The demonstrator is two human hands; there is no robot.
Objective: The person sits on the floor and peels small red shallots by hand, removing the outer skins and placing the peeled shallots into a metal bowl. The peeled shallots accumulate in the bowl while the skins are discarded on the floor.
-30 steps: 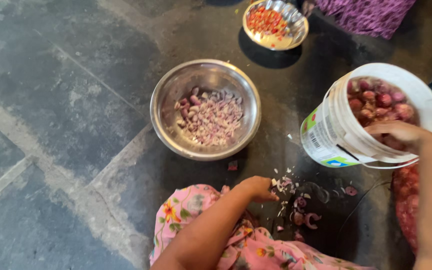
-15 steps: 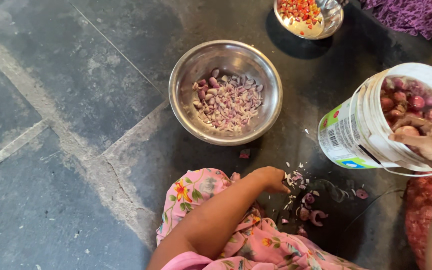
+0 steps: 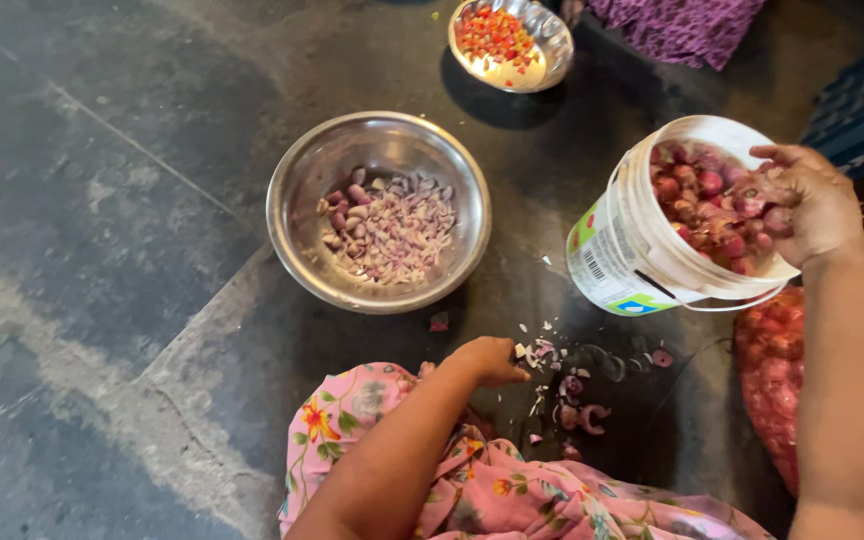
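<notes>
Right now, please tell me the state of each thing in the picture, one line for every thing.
white bucket: tilted, partly full of small red onions.
right hand: inside the bucket rim, fingers curled among the onions.
left hand: resting on the floor, by the peel scraps.
large steel bowl: upright, holding chopped onion pieces.
small steel bowl: upright, holding red chopped pieces.
peel scraps: scattered on the floor.

Seen from above, the left hand (image 3: 490, 360) rests low at six o'clock, fingers curled down and forearm angling in from the lower edge, while the right hand (image 3: 802, 205) is raised at three o'clock, fingers bent and cupped, forearm running straight down.
</notes>
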